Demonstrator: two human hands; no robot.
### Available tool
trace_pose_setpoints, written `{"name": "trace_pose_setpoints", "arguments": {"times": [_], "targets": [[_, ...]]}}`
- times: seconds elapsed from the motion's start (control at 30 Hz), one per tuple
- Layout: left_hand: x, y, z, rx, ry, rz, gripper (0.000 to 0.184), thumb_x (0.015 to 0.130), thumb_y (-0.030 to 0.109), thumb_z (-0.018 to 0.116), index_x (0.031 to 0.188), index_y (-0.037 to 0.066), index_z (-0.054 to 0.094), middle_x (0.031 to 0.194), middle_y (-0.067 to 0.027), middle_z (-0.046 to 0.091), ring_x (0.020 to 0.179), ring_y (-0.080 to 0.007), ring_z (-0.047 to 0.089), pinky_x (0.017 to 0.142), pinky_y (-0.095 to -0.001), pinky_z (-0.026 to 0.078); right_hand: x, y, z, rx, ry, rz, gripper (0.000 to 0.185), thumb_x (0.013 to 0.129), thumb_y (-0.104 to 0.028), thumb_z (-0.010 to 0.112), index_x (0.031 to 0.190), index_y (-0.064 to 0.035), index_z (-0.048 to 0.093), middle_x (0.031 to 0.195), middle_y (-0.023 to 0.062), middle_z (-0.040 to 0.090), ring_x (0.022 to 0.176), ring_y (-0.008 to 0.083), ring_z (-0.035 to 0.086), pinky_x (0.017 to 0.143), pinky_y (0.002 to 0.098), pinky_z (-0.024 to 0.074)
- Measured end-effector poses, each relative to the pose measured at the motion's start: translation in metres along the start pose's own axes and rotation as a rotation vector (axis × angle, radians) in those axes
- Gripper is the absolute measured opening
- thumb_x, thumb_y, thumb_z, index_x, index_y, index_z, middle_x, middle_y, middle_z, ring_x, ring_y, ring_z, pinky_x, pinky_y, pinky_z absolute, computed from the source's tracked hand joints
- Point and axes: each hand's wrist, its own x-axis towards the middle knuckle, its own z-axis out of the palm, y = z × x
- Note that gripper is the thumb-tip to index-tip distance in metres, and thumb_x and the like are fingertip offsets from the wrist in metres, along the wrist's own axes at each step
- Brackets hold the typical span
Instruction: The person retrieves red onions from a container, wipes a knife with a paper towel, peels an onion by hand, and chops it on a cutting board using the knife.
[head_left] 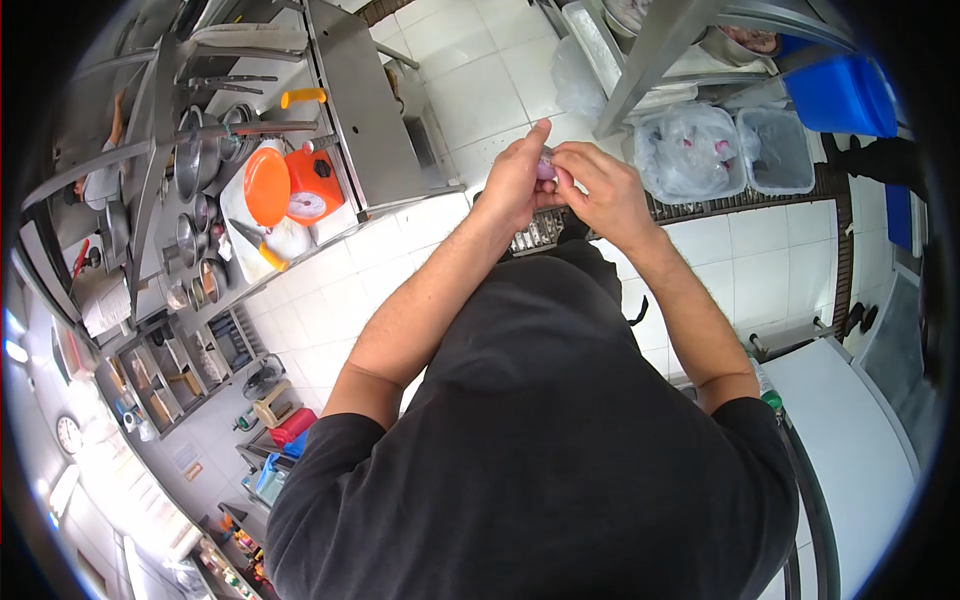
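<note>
A small purple onion [546,165] shows between my two hands, partly covered by fingers. My left hand [513,182] is closed around it, thumb pointing up. From the other side my right hand [603,194] pinches at its surface with thumb and fingertips; whether a bit of skin is caught there is too small to see. Both hands are held out in front of my body, above the floor grate [540,232]. To the right of them stands a plastic-lined tub [690,155] with some purple-pink bits inside.
A second clear tub [775,150] adjoins the lined one, below a blue bin [842,95]. On the left counter are an orange scale [314,187], a yellow-handled knife [262,248] and several metal pans [192,165]. Another person's dark-clothed leg [880,165] shows at right.
</note>
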Motion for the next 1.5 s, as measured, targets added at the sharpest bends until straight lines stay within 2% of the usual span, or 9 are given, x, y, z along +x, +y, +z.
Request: {"name": "trace_pose_setpoints", "arguments": {"times": [0.47,0.6,0.7,0.77,0.8,0.93,1.13,1.33,1.5], "targets": [[-0.015,0.009,-0.048,-0.123,-0.109,-0.078,0.051,0.102,0.059,0.066,0.101,0.008,0.068,0.076,0.0015,0.059,0.061,-0.0094,0.056,0.066,-0.0374,0.064,-0.015,0.065,-0.021,-0.110,0.027,0.484,0.018,0.095,-0.018,0.071,0.099,-0.0012,0.064,0.093,0.0170,0.068,0.090,0.0366,0.068,0.082,0.0446,0.0543],[-0.035,0.006,-0.101,-0.220,-0.166,-0.010,0.033,0.108,0.038,0.064,0.114,0.006,0.067,0.085,-0.0002,0.061,0.064,-0.0098,0.061,0.068,-0.0363,0.066,-0.158,0.323,-0.077,-0.827,-0.087,0.590,0.023,0.094,-0.024,0.071,0.090,-0.0023,0.079,0.088,0.0172,0.076,0.086,0.0358,0.070,0.085,0.0464,0.0558],[-0.060,-0.004,-0.152,-0.245,-0.148,0.056,0.027,0.104,0.027,0.065,0.120,0.005,0.065,0.096,-0.0037,0.061,0.077,-0.0143,0.066,0.076,-0.0367,0.065,-0.237,0.386,-0.119,-0.806,-0.065,0.747,0.067,0.080,-0.016,0.071,0.145,0.0000,0.058,0.142,0.0319,0.060,0.130,0.0571,0.052,0.107,0.0626,0.0455],[-0.083,-0.007,-0.197,-0.264,-0.137,0.081,0.028,0.102,0.022,0.066,0.124,0.006,0.064,0.102,-0.0054,0.061,0.083,-0.0169,0.067,0.080,-0.0367,0.064,-0.252,0.379,-0.107,-0.930,-0.002,0.530,0.062,0.082,-0.017,0.069,0.141,0.0019,0.062,0.138,0.0323,0.064,0.122,0.0504,0.063,0.103,0.0541,0.0518],[-0.097,-0.005,-0.222,-0.263,-0.127,0.100,0.031,0.101,0.021,0.068,0.127,0.006,0.063,0.103,-0.0060,0.061,0.087,-0.0183,0.068,0.082,-0.0368,0.064,-0.233,0.353,-0.099,-0.603,-0.180,0.918,0.057,0.084,-0.018,0.069,0.136,0.0030,0.063,0.135,0.0304,0.067,0.122,0.0494,0.064,0.103,0.0533,0.0519],[-0.159,0.015,-0.358,-0.090,0.197,0.339,0.041,0.099,0.018,0.071,0.138,0.008,0.062,0.113,-0.0078,0.066,0.094,-0.0188,0.070,0.087,-0.0366,0.064,-0.188,0.225,0.034,-0.566,-0.431,0.788,0.028,0.095,-0.026,0.061,0.097,-0.0012,0.074,0.094,0.0269,0.073,0.093,0.0490,0.071,0.084,0.0548,0.0564],[-0.183,0.057,-0.655,0.331,1.199,0.723,0.045,0.092,0.020,0.077,0.130,-0.003,0.067,0.117,-0.0163,0.076,0.108,-0.0228,0.071,0.097,-0.0356,0.054,-0.018,-0.096,0.324,0.061,-0.785,0.500,0.029,0.097,-0.022,0.067,0.119,-0.0034,0.071,0.107,0.0235,0.075,0.097,0.0403,0.074,0.084,0.0459,0.0587],[-0.125,0.069,-0.823,0.587,1.214,0.560,0.047,0.096,0.037,0.071,0.132,0.007,0.071,0.120,-0.0187,0.075,0.111,-0.0369,0.071,0.102,-0.0437,0.053,0.102,-0.322,0.541,-0.075,-0.856,-0.123,0.053,0.098,-0.030,0.072,0.143,-0.0078,0.058,0.123,0.0177,0.066,0.105,0.0360,0.070,0.088,0.0452,0.0581],[-0.110,0.056,-0.843,0.817,1.320,0.672,0.048,0.101,0.035,0.062,0.139,0.005,0.067,0.142,-0.0226,0.062,0.124,-0.0444,0.061,0.107,-0.0533,0.048,0.138,-0.367,0.636,-0.317,-0.874,-0.022,0.065,0.094,-0.029,0.073,0.149,-0.0037,0.047,0.121,0.0226,0.066,0.109,0.0398,0.069,0.088,0.0486,0.0586]]}}
